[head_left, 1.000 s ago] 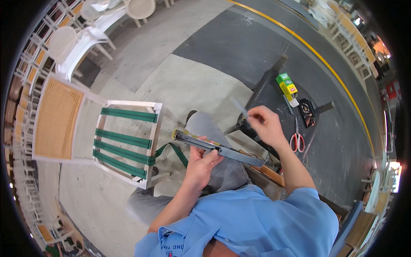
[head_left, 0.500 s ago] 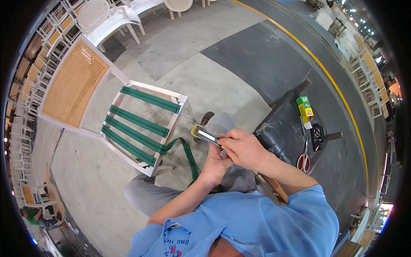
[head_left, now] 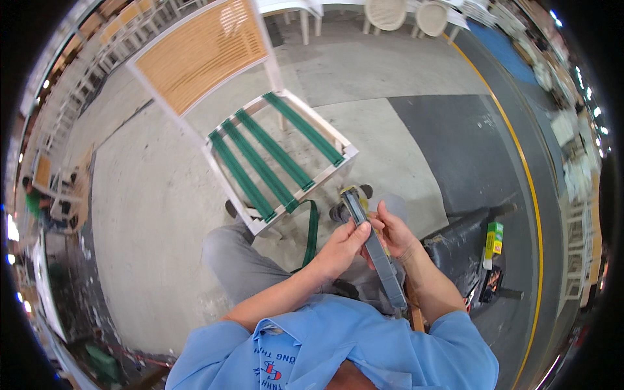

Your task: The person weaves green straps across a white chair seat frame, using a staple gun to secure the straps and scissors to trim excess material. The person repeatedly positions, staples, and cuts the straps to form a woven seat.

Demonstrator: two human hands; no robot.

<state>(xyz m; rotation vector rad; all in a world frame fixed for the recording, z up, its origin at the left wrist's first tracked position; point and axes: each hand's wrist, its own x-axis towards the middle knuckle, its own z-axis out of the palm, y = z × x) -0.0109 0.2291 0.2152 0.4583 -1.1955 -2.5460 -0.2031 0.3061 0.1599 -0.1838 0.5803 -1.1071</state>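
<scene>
A long grey staple gun (head_left: 382,270) lies lengthwise in front of my chest, its magazine side turned up. My left hand (head_left: 343,247) is closed round its middle, thumb on top. On its other side my right hand (head_left: 396,235) grips it with the thumb raised; part of those fingers is hidden behind the gun. Just beyond stands a white-framed chair (head_left: 351,153) with a woven cane back (head_left: 205,55). Green webbing straps (head_left: 263,162) cross its open seat frame, and a loose strap end (head_left: 313,227) hangs from the front rail toward my lap.
At my right, a black padded seat (head_left: 455,250) carries a green and yellow box (head_left: 494,239) and a small dark box (head_left: 492,284). Pale chairs (head_left: 385,14) stand at the back. A yellow line (head_left: 520,153) runs along the floor. A person in green (head_left: 34,203) is far left.
The staple gun has swung so its long magazine shows, pointing toward me. My left hand has moved onto its top; my right hand has shifted to its right side. The view has turned.
</scene>
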